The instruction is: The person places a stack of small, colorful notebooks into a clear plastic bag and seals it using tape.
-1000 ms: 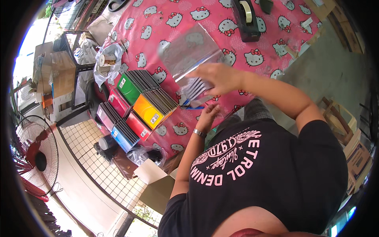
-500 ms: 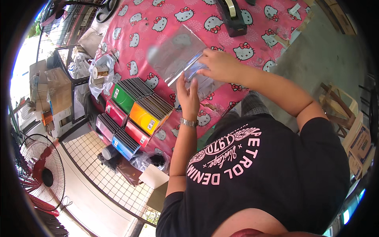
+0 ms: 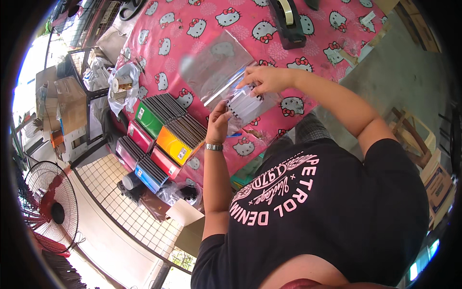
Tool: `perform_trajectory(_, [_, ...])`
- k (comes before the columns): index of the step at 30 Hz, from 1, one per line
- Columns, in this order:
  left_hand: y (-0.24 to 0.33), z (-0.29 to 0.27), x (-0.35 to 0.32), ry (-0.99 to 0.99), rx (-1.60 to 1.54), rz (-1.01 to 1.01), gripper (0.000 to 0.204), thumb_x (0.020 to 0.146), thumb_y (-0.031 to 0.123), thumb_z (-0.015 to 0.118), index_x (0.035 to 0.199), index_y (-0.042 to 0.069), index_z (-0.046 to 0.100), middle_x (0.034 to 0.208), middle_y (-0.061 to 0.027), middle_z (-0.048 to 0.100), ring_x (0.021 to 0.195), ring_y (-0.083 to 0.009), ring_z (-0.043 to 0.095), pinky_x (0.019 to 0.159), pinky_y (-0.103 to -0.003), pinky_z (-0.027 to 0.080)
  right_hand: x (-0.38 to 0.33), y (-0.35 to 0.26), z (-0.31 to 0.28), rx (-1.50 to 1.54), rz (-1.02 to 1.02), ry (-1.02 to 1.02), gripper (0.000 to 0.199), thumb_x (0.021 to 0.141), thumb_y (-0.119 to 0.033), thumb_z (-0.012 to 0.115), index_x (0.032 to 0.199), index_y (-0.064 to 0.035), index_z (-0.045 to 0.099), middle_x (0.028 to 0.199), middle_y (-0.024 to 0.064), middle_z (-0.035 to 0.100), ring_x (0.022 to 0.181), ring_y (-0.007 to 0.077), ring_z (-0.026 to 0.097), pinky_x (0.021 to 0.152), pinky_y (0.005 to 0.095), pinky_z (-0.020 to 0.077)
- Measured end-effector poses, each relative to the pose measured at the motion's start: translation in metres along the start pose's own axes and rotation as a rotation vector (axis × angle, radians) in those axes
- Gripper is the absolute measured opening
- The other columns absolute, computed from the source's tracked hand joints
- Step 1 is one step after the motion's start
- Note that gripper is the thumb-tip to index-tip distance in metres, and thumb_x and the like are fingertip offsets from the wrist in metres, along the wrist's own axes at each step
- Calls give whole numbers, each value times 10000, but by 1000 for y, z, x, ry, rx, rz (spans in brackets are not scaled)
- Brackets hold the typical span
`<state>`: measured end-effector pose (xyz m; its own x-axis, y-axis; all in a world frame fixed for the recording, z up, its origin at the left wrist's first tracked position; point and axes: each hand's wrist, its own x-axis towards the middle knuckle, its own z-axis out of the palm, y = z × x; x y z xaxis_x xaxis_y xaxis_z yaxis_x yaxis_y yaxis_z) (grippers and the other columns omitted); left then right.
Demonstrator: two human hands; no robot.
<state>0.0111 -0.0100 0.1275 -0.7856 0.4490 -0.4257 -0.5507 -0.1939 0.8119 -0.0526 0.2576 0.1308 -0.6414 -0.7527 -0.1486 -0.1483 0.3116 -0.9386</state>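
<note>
Over the pink table, both my hands hold a clear plastic bag (image 3: 214, 65). Inside its near end lies a white spiral notebook (image 3: 244, 105) with a black coil. My left hand (image 3: 218, 121), with a metal watch on the wrist, grips the bag's near edge from below. My right hand (image 3: 266, 79) pinches the bag's edge just above the notebook. The far half of the bag hangs flat with nothing in it.
Stacks of green, orange, red and blue spiral notebooks (image 3: 161, 132) lie at the table's left edge. A black tape dispenser (image 3: 286, 21) stands at the far side, on the pink cartoon-cat tablecloth (image 3: 192, 24). A crumpled plastic bag (image 3: 122, 89), a floor fan (image 3: 50, 207) and a wire grid (image 3: 130, 212) are to the left.
My left hand has come up from the table's edge to the bag. The notebook now sits inside the bag, and both hands hold it a little further left.
</note>
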Motion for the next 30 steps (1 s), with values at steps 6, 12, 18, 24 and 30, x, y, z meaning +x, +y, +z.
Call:
perform_trajectory(6, [-11, 0, 11, 118, 91, 47, 462, 847, 83, 646, 1289, -12, 551, 1251, -68, 602, 1122, -158, 555, 972, -295, 411, 8, 10, -16, 276, 80, -158, 569, 786, -221, 731, 1320, -118, 565, 1065, 96, 508, 865, 186, 525, 784, 320, 458])
perform_trajectory(12, [-11, 6, 14, 204, 219, 129, 396, 791, -8, 667, 1186, 2, 643, 1267, -88, 599, 1087, -140, 578, 907, -284, 466, 22, 1, -7, -61, -43, -45, 373, 740, -249, 749, 1074, -94, 691, 999, 105, 592, 930, 248, 597, 804, 338, 480])
perform_trajectory(18, [6, 54, 10, 550, 1115, 412, 329, 706, -43, 690, 984, 119, 758, 833, -32, 583, 682, -136, 526, 612, -268, 447, 17, -3, 19, -36, -211, 189, 111, 722, -86, 671, 825, -61, 639, 821, 68, 567, 744, 240, 609, 661, 363, 471])
perform_trajectory(24, [24, 57, -24, 223, 1157, 429, 461, 699, 6, 705, 1156, 42, 649, 1104, -121, 623, 980, -276, 623, 856, -353, 507, -14, -19, 5, -145, -411, 169, 172, 733, -76, 671, 889, -17, 630, 876, 75, 564, 830, 256, 603, 703, 380, 494])
perform_trajectory(30, [-10, 47, -15, 308, 1355, 626, 375, 661, -7, 732, 1027, 60, 688, 1147, -107, 606, 1002, -282, 600, 866, -368, 498, -16, -11, 32, -522, -513, 237, 235, 757, -209, 699, 908, -42, 634, 971, 68, 561, 934, 277, 561, 806, 409, 473])
